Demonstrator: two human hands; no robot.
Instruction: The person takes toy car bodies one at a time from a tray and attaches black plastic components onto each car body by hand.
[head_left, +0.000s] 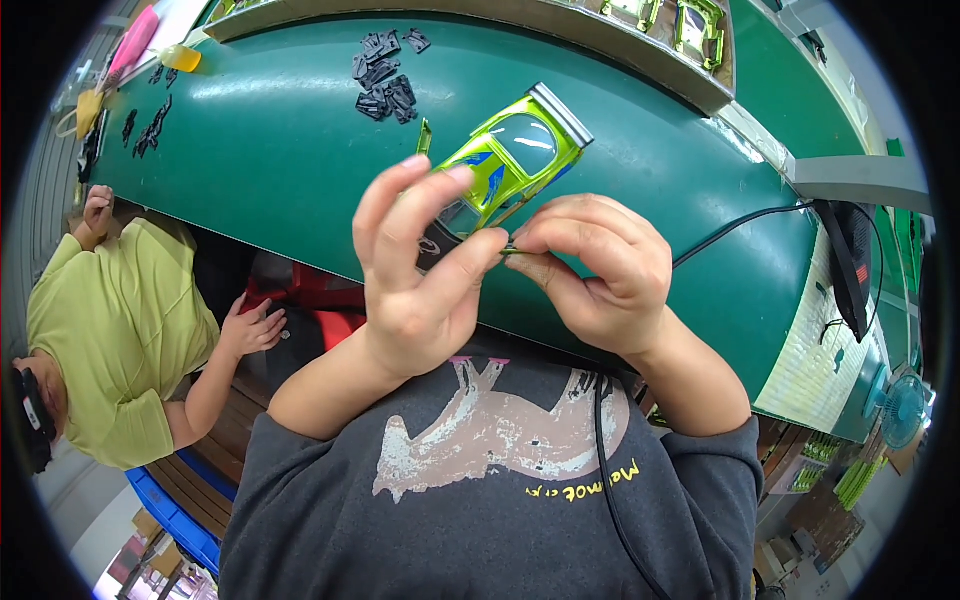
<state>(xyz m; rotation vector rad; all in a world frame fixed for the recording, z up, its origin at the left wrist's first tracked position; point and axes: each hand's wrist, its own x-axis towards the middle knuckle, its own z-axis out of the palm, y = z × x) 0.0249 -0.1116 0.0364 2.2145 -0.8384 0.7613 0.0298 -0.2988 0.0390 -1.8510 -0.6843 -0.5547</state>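
Head view shows both hands raised over the near edge of the green tabletop, working on a glossy lime-green toy car body shell with blue flashes and a grey end piece.

The likeliest trouble, as I judge it, is the small dark part slipping out of the fingertip pinch: it is tiny, held only at the tips, and would drop toward the lap or the floor. The shell itself is held near one end only, so a hard push could twist it in the grip or scuff its finish.

Left hand is partly closed, thumb and forefinger pinched together at the shell's lower edge, the other fingers curled up against its side. Right hand is closed tight, fingers bunched together on the small dark part, which meets the left thumb tip. Whether that part already touches the shell I cannot tell.

Loose black plastic pieces lie farther back on the tabletop, well apart from the hands. A person in a yellow-green shirt sits to the left.
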